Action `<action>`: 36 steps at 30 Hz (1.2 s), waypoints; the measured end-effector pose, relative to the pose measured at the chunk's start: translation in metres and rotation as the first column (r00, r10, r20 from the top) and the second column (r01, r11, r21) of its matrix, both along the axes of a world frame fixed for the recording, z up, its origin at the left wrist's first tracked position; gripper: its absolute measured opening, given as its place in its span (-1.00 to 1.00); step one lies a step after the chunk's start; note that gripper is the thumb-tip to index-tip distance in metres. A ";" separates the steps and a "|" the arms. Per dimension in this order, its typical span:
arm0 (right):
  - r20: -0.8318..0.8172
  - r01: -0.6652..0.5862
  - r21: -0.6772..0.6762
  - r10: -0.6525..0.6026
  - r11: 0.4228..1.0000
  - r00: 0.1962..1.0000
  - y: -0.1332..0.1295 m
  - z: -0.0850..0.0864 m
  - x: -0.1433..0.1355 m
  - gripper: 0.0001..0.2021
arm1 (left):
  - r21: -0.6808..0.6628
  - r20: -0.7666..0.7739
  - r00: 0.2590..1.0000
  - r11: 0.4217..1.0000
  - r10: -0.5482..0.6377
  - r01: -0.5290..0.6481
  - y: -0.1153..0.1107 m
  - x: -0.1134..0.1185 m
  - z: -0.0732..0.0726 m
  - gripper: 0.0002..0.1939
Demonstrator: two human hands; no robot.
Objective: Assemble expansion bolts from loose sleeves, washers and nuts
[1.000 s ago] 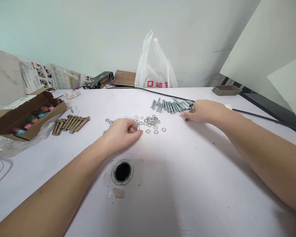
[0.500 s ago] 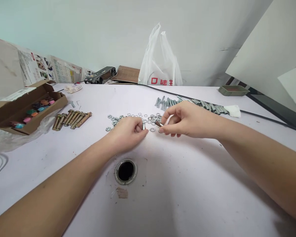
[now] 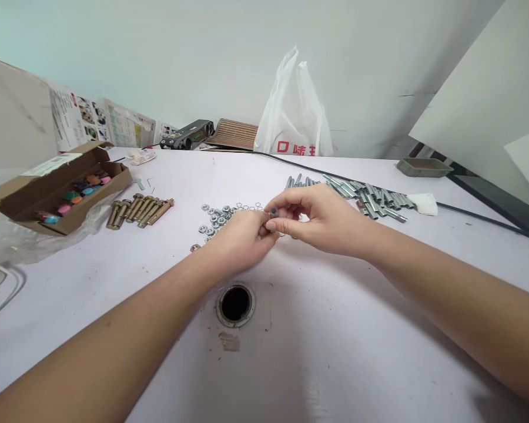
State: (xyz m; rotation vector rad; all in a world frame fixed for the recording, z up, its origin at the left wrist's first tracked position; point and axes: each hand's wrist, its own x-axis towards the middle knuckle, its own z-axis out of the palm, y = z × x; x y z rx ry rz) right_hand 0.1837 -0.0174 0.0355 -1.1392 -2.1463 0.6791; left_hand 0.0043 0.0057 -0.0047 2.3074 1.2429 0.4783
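My left hand (image 3: 247,235) and my right hand (image 3: 312,217) meet above the table, fingertips touching or nearly so. Between the thumb and finger of my right hand is a small dark metal piece (image 3: 273,212), seen end-on. My left fingers are closed just beside it; what they hold is mostly hidden. Silver nuts (image 3: 221,221) lie behind and left of my left hand, with thin washers (image 3: 258,206) beyond the fingers. Grey bolts (image 3: 298,181) and silver metal sleeves (image 3: 370,198) lie behind my right hand. Several assembled brass-coloured bolts (image 3: 141,210) rest at the left.
An open cardboard box (image 3: 110,187) of colourful pieces stands at the left. A round hole (image 3: 235,304) is in the tabletop near me. At the back are a white plastic bag (image 3: 295,117), a black cable (image 3: 291,163) and a green tray (image 3: 424,167).
My right hand has moved left and brought its metal piece against my left fingers. More of the silver sleeves now show. The whole view has shifted slightly.
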 end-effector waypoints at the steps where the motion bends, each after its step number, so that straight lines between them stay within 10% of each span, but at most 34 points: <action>1: -0.021 0.000 0.002 0.000 1.000 1.000 0.001 -0.002 0.000 -0.69 | -0.009 -0.001 1.000 1.000 0.007 -0.007 0.000 0.000 0.000 -0.68; 10: -0.040 0.162 -0.072 -0.165 0.984 0.986 0.002 -0.012 0.022 -0.72 | -0.071 0.015 1.000 0.997 0.014 -0.013 0.000 0.000 0.003 -0.75; 22: 0.302 0.193 -0.150 -0.141 0.970 0.943 0.006 -0.039 0.020 -0.75 | -0.110 0.014 1.000 0.994 0.006 -0.004 0.001 -0.003 0.003 -0.82; 36: 0.289 0.180 -0.134 -0.135 0.975 0.948 0.022 -0.049 -0.001 -0.82 | -0.119 0.066 0.998 0.993 0.010 -0.002 0.002 -0.004 0.004 -0.70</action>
